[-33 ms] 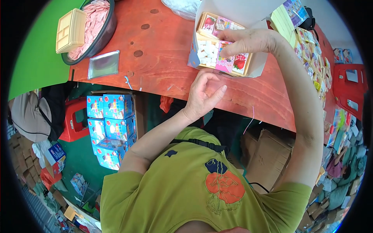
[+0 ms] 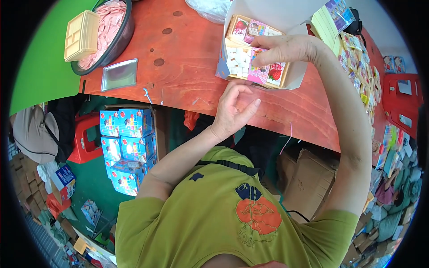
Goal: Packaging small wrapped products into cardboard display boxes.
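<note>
Left hand (image 2: 233, 109) is hovering at the red table (image 2: 187, 67) edge, fingers loosely curled, holding nothing. Right hand (image 2: 286, 49) is pressing down, fingertips pinched on a pink packet, in the open tray box (image 2: 254, 67) mid-table. Box is looking light, thin card, crushable; better gripping by its side walls.

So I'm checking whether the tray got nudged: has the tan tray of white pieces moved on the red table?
No. The tan tray sits in the same spot by the red table's near edge, with the right hand on it.
</note>
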`<state>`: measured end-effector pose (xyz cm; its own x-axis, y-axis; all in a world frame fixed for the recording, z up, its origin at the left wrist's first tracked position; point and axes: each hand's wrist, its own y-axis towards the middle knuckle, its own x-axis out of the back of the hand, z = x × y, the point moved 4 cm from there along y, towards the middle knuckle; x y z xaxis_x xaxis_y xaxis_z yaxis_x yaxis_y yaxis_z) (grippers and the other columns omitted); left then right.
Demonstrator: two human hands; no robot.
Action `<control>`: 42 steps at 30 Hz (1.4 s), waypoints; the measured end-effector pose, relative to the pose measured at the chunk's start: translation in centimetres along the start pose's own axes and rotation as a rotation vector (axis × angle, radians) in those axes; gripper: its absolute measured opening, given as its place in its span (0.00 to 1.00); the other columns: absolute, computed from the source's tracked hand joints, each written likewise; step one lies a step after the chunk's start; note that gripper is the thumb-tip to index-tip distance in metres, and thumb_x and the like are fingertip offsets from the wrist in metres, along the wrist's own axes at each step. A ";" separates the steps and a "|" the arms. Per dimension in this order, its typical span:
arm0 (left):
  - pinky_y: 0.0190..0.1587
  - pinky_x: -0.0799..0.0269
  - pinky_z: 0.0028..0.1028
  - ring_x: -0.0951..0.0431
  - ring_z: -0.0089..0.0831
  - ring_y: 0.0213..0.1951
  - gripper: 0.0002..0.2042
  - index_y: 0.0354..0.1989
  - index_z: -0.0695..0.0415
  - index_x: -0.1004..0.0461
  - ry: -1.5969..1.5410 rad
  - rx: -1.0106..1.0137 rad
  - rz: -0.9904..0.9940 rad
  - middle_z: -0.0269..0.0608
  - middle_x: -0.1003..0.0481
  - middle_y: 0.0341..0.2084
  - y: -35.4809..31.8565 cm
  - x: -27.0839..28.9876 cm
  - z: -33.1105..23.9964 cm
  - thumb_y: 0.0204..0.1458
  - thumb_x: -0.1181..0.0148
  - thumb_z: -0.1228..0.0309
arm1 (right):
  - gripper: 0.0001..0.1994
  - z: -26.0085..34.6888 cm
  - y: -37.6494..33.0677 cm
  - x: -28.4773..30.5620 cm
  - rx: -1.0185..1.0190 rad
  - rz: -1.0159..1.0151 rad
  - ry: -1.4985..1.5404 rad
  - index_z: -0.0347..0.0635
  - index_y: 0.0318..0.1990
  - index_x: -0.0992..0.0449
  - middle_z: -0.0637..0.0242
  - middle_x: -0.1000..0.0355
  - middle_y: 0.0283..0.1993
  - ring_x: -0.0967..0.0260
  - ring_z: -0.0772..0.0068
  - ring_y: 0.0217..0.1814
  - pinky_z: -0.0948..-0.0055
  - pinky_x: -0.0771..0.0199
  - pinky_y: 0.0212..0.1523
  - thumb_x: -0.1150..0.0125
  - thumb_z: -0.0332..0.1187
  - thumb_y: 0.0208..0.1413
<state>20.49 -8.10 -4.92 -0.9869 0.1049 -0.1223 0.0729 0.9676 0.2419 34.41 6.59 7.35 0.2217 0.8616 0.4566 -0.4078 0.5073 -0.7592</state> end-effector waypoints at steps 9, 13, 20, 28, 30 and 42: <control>0.54 0.28 0.44 0.27 0.52 0.55 0.19 0.48 0.64 0.28 0.632 -0.504 0.022 0.56 0.31 0.57 1.5 0.0 -7.4 0.49 0.32 0.75 | 0.43 1.1 -0.9 1.0 0.009 -0.071 -0.124 0.57 0.66 0.28 0.61 0.27 0.63 0.30 0.63 0.65 0.64 0.33 0.65 0.38 0.69 0.45; 0.67 0.42 0.54 0.40 0.61 0.68 0.31 0.61 0.65 0.36 0.743 -0.569 0.061 0.63 0.41 0.66 4.9 -1.6 -7.7 0.48 0.32 0.74 | 0.45 -0.4 0.5 1.5 0.051 -0.048 -0.207 0.50 0.73 0.38 0.55 0.34 0.70 0.40 0.56 0.74 0.63 0.44 0.72 0.43 0.69 0.55; 0.73 0.56 0.56 0.48 0.58 0.73 0.42 0.68 0.62 0.48 0.802 -0.538 0.081 0.63 0.46 0.69 6.9 -0.8 -5.0 0.46 0.31 0.70 | 0.29 0.6 1.8 0.2 0.158 -0.134 -0.444 0.43 0.64 0.31 0.52 0.25 0.58 0.27 0.53 0.61 0.60 0.29 0.61 0.51 0.56 0.68; 0.71 0.50 0.56 0.41 0.59 0.68 0.42 0.67 0.59 0.49 0.746 -0.586 0.075 0.62 0.42 0.66 7.8 -1.8 -4.5 0.43 0.30 0.70 | 0.28 0.8 0.8 0.1 0.157 -0.114 -0.368 0.42 0.66 0.34 0.52 0.24 0.58 0.26 0.51 0.60 0.61 0.28 0.61 0.49 0.52 0.68; 0.71 0.48 0.56 0.39 0.61 0.67 0.40 0.63 0.58 0.47 0.742 -0.647 0.080 0.62 0.41 0.63 7.7 -2.1 -4.1 0.42 0.30 0.70 | 0.27 1.0 0.6 0.1 0.103 -0.010 -0.529 0.44 0.66 0.33 0.53 0.24 0.58 0.26 0.52 0.60 0.61 0.28 0.61 0.48 0.51 0.67; 0.59 0.36 0.50 0.29 0.51 0.51 0.37 0.60 0.57 0.46 0.751 -0.629 0.090 0.52 0.30 0.48 9.5 -2.1 -5.2 0.41 0.31 0.71 | 0.25 0.1 0.4 0.0 0.194 -0.080 -0.310 0.42 0.59 0.29 0.56 0.23 0.54 0.26 0.57 0.55 0.62 0.27 0.56 0.41 0.49 0.61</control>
<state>22.54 -0.38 2.69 -0.8320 -0.2115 0.5129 0.2778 0.6415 0.7151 34.12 6.78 7.05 -0.0067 0.7581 0.6521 -0.5668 0.5344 -0.6270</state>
